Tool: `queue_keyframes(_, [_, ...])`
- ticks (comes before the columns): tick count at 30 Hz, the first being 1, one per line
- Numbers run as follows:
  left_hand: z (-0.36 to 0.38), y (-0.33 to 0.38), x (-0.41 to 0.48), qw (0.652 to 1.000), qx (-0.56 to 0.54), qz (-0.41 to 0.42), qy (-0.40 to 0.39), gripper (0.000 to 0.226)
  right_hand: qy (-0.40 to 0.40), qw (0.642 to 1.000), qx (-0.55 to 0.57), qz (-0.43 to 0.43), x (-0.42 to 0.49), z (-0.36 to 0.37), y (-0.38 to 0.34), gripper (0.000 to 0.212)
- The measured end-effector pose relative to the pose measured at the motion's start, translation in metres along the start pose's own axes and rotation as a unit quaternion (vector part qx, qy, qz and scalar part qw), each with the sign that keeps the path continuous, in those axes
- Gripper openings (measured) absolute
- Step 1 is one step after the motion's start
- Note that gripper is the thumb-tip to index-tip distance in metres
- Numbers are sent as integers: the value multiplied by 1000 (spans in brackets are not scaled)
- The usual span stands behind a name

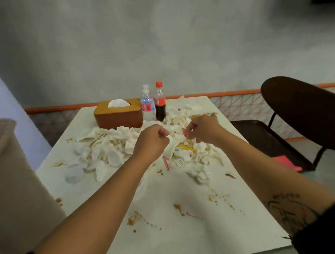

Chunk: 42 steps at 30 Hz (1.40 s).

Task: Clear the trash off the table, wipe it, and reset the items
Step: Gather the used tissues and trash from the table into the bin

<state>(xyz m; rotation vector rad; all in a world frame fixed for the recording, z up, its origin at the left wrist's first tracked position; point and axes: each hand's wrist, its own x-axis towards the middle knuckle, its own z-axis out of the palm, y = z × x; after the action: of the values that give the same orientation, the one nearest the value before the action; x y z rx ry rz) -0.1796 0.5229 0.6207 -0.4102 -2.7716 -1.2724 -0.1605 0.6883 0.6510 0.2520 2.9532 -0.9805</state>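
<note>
White crumpled napkins [113, 146] lie heaped across the middle of the worktop [177, 232] in our head view, with brown sauce stains [179, 208] nearer us. Just above the heap, our left hand [151, 142] is curled and pinches a paper piece [172, 146]. Our right hand [203, 130] pinches its other side. Behind the heap stand a tissue box [118, 117], a water bottle [147, 106] and a cola bottle [159, 106].

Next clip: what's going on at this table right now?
A person is clearing a messy table. The left hand and right hand each pinch a piece of white paper above a pile of crumpled napkins. Most of the trash is still there, and brown stains are unwiped. A tissue box, water bottle and cola bottle stand at the far edge. A bin sits on the left.
</note>
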Motion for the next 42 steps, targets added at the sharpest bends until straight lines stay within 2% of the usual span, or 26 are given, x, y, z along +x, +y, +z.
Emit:
queue_keyframes(6, [48,-15,-4,997,1,-13,-79,13,-94,984,-139,57,-4,30,60,37])
queue_keyframes(9, [62,-18,-6,995,-5,-19,-97,11,-132,973,-182,57,-5,44,74,49])
queue_keyframes(13, [76,-22,-5,994,-1,-42,-103,12,-160,959,-230,35,-4,55,81,54])
queue_keyframes(16, [83,-23,-4,994,3,-52,-97,11,-171,956,-239,18,-2,61,82,46])
queue_keyframes(19, [90,-24,-3,993,-1,-64,-100,12,-169,959,-228,-2,0,68,84,29])
queue_keyframes(22, [97,-26,-3,992,-15,-81,-94,9,-145,972,-183,-8,5,68,88,22])
queue_keyframes(24, [101,-25,-3,992,-34,-87,-82,12,-117,989,-90,0,9,64,88,15])
queue_keyframes(26, [104,-22,-4,985,-97,-123,-67,13,-82,996,41,18,11,59,82,13])
queue_keyframes(28, [105,-14,-4,960,-197,-191,-54,21,-46,989,140,24,12,58,74,20])
queue_keyframes(30, [107,-6,-2,919,-298,-256,-45,29,-30,983,181,6,11,58,66,22])
queue_keyframes(32, [108,-1,-2,873,-394,-287,-30,34,-45,979,197,-20,11,59,61,19])
queue_keyframes(33, [109,-1,0,861,-415,-294,-20,35,-62,977,204,-31,11,58,60,16])
queue_keyframes(36, [111,-6,4,870,-379,-316,5,31,-106,966,230,-53,12,53,66,10])
queue_keyframes(39, [115,-11,10,871,-349,-344,23,23,-85,972,207,-71,23,47,78,7])
queue_keyframes(41, [118,-15,12,872,-336,-355,26,22,-37,990,113,-82,37,44,90,6])
queue_keyframes(42, [120,-18,12,873,-329,-360,28,23,-13,996,40,-79,43,43,96,12])
